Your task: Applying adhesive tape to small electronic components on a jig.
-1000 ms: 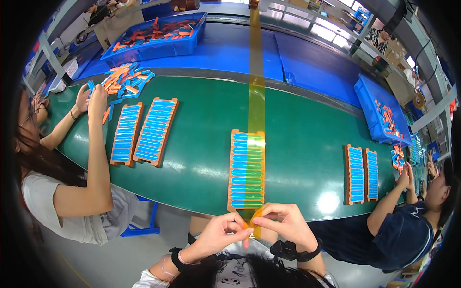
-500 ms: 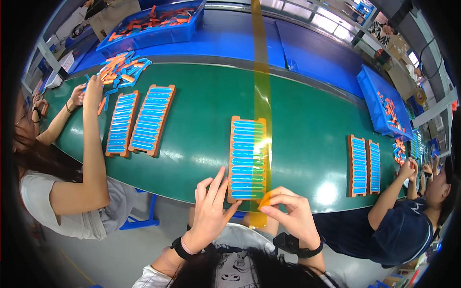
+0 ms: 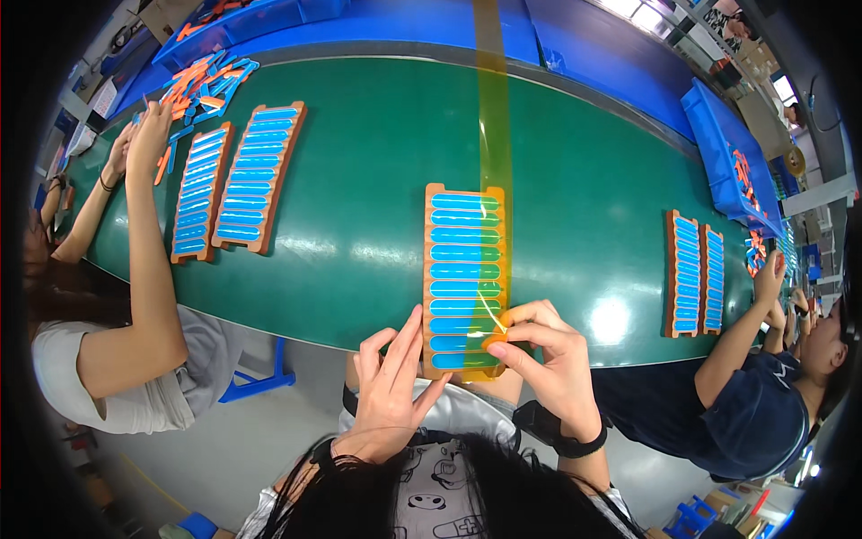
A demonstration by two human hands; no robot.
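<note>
An orange slotted tray (image 3: pixel 428 278) lies in front of me on the green table, its near end at the table's edge. Blue rounded strips (image 3: pixel 455 270) fill its rows. A long band of yellow see-through tape (image 3: pixel 492 117) runs from the far side down over the tray's right part. My left hand (image 3: pixel 388 391) is open, fingers stretched along the tray's left side and thumb by its near left corner. My right hand (image 3: pixel 552 364) pinches the tape's right edge between thumb and fingers near the tray's lower right corner.
Two filled trays (image 3: pixel 241 184) lie to the left, beside a pile of orange and blue pieces (image 3: pixel 206 85) where a co-worker's hands (image 3: pixel 148 135) work. Two more trays (image 3: pixel 687 274) lie right, near another co-worker. Blue bins (image 3: pixel 732 166) of pieces stand at the back.
The tape's near end, which hung below the table edge, now ends around the tray's near edge. My right hand has moved up alongside the tray with it. The whole view has shifted.
</note>
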